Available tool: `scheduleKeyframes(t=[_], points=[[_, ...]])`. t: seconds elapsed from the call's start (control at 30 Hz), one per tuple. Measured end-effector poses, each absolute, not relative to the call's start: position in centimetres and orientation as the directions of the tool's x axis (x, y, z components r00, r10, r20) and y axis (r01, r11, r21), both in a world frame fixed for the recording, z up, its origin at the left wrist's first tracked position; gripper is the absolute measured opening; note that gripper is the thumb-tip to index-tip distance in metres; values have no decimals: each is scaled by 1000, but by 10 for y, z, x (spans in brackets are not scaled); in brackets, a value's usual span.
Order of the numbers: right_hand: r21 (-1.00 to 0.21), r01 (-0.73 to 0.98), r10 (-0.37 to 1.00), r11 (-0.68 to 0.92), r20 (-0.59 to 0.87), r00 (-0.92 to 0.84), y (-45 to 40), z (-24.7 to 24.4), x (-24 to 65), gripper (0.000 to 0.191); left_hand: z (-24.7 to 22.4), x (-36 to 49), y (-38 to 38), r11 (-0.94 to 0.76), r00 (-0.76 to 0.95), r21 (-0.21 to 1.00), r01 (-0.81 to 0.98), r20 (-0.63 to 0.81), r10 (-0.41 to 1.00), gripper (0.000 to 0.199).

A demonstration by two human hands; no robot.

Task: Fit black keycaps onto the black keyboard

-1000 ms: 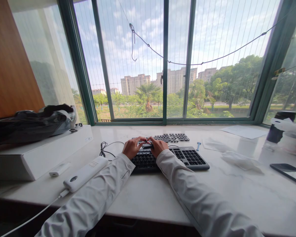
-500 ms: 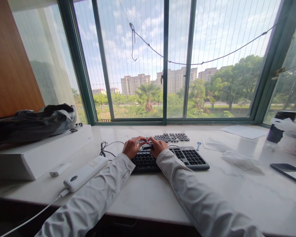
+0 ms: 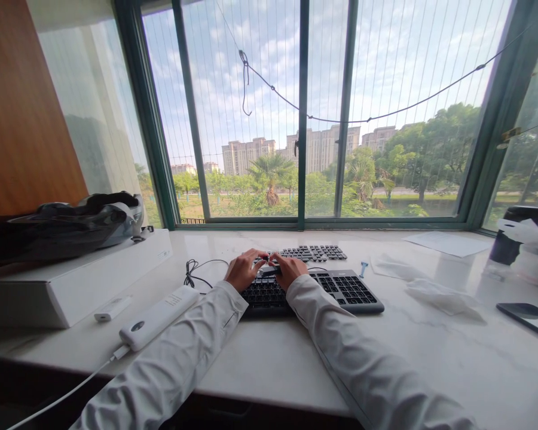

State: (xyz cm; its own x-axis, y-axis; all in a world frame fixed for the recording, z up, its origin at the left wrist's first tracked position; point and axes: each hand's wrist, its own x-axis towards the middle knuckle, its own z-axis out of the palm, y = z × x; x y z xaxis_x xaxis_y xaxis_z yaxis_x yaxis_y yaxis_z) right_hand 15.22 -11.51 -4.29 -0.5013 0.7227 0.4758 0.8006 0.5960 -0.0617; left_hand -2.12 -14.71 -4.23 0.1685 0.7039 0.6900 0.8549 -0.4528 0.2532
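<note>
We have our left hand [image 3: 242, 273] and right hand [image 3: 289, 270] pinched together on a small dark part [image 3: 268, 269] over the keyboard [image 3: 341, 289] mid-table, keys look all seated, so we judge the work unfinished.

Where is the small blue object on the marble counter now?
In the head view, the small blue object lies on the marble counter, just beyond the right end of the nearer keyboard, left of the crumpled white tissue.
</note>
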Motion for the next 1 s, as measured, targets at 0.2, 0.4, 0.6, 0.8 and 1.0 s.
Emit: scheduleKeyframes(t=[0.2, 0.4, 0.6, 0.8, 1.0], points=[[-47, 806, 725, 589, 470, -503, -115, -43, 151, 31, -43, -22, -146, -489, 210, 231, 841, 692, 690, 26], [-80, 831, 751, 551, 482, -452, -120, -31, 156, 23, -46, -26, -144, -476, 207, 229, 849, 685, 699, 25], [15, 830, 720, 558, 488, -493, -125, -7, 186, 24, -49, -30, -139, -436, 158, 254, 863, 684, 712, 23], [81, 866, 729, 494, 504, -463, -117, -9, 253, 19, -48, -33, -139, -400, 132, 229, 887, 704, 698, 20], [-1, 931, 849, 365, 410, -333, -99, -42, 290, 23, -44, -37, -140, -368, 121, 214, 905, 699, 704, 24]])
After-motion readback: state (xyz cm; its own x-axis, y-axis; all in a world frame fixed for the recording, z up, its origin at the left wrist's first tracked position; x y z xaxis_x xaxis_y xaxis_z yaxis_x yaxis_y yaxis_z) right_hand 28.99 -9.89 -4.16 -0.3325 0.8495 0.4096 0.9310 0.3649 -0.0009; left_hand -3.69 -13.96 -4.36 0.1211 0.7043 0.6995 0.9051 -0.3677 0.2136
